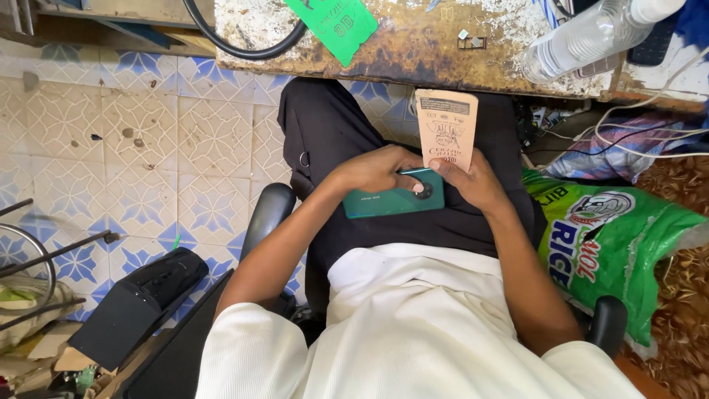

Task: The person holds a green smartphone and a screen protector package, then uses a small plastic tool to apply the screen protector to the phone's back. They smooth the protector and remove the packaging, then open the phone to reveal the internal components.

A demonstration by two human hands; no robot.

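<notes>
The person sits in a chair with a teal phone [395, 196] face down on the lap. The left hand [373, 171] is closed over its top edge, thumb by the round camera. At about one o'clock of it, the right hand [473, 181] pinches a small brown paper packet [447, 127] upright. Steadying the phone flat seems wise while the packet is handled.
</notes>
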